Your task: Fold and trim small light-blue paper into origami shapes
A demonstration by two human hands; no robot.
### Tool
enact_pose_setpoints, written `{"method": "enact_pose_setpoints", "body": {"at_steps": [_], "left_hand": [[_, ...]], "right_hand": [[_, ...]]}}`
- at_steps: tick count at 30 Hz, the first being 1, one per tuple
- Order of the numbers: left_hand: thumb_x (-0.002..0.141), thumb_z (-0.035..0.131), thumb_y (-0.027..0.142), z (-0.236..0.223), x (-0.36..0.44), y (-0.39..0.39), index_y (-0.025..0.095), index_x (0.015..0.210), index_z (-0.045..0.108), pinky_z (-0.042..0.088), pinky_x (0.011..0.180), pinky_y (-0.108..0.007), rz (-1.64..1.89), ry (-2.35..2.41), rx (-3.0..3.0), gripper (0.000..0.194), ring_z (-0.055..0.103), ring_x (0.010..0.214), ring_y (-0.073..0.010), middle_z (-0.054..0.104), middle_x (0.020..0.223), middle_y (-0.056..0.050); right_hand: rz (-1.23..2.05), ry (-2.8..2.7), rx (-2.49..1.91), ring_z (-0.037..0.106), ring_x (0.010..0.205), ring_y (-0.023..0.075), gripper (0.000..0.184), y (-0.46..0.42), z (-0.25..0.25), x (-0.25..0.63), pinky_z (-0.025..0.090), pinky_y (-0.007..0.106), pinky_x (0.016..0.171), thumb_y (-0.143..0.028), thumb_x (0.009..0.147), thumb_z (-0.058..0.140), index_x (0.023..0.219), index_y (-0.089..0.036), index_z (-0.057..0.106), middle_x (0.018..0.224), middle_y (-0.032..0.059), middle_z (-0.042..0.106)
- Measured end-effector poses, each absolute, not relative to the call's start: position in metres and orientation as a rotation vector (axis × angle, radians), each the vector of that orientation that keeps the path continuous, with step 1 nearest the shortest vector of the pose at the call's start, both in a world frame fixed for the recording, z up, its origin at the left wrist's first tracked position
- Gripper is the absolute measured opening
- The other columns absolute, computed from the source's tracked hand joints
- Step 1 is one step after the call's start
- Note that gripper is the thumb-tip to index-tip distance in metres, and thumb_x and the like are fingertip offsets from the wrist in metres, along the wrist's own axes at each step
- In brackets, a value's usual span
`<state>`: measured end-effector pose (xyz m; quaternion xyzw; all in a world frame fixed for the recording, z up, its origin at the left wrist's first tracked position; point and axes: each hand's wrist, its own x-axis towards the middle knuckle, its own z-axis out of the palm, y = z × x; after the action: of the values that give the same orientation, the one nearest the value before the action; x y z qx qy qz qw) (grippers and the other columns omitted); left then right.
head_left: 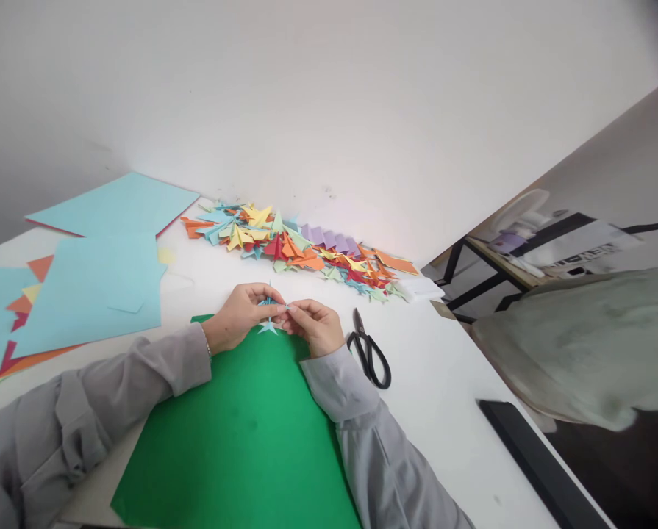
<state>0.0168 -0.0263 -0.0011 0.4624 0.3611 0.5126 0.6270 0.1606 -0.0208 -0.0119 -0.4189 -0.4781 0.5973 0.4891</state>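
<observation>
Near the far edge of a green sheet [240, 426], my two hands meet over a small light-blue folded paper plane [269, 328]. My left hand [234, 317] pinches its body between thumb and fingers, which cover much of it. From the other side, the thumb and forefinger of my right hand [318, 327] close on a pale blue tip of the folded paper. Pointed blue ends show above and below the left fingers. Just right of my right hand lie black-handled scissors [368, 351], blades pointing away from me.
A long heap of colourful folded paper planes [284, 246] runs along the wall. Light-blue sheets [97, 294] and other coloured paper lie at left. A white block [417, 289] sits at the heap's right end, and a black bar [538, 463] near the table's right edge.
</observation>
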Motion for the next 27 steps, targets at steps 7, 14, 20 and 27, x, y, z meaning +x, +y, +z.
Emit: {"method": "enact_pose_setpoints", "body": {"at_steps": [7,14,20,27], "left_hand": [[0.055,0.073,0.019,-0.0018,0.0155,-0.0261,0.012,0.067,0.059,0.042,0.053,-0.022,1.187,0.852,1.065,0.020,0.053,0.053,-0.0086,0.057,0.057,0.002],[0.055,0.072,0.015,-0.0053,0.0146,-0.0246,0.011,0.072,0.059,0.044,0.056,-0.024,1.186,0.833,1.094,0.022,0.056,0.056,-0.0093,0.058,0.062,0.001],[0.057,0.071,0.015,-0.0066,0.0140,-0.0235,0.011,0.074,0.060,0.044,0.057,-0.024,1.197,0.828,1.142,0.021,0.055,0.057,-0.0091,0.058,0.063,0.001],[0.057,0.071,0.014,-0.0060,0.0153,-0.0240,0.011,0.074,0.060,0.044,0.057,-0.025,1.201,0.842,1.156,0.020,0.055,0.056,-0.0100,0.058,0.062,0.000]], "right_hand": [[1.410,-1.192,-1.004,0.058,0.043,0.0100,0.025,-0.0225,-0.0060,0.1587,0.044,0.020,0.042,-0.035,0.052,0.075,0.063,-0.017,0.062,0.050,-0.0014,0.065],[1.421,-1.198,-1.038,0.057,0.042,0.0098,0.031,-0.0218,-0.0036,0.1590,0.043,0.020,0.042,-0.038,0.047,0.077,0.062,-0.016,0.061,0.047,-0.0022,0.063],[1.466,-1.275,-1.017,0.055,0.041,0.0089,0.033,-0.0205,-0.0050,0.1603,0.042,0.020,0.042,-0.043,0.051,0.075,0.064,-0.015,0.063,0.047,-0.0022,0.062],[1.439,-1.362,-0.987,0.054,0.039,0.0092,0.030,-0.0219,-0.0076,0.1589,0.041,0.022,0.041,-0.043,0.061,0.068,0.065,-0.016,0.058,0.048,-0.0031,0.059]]}}
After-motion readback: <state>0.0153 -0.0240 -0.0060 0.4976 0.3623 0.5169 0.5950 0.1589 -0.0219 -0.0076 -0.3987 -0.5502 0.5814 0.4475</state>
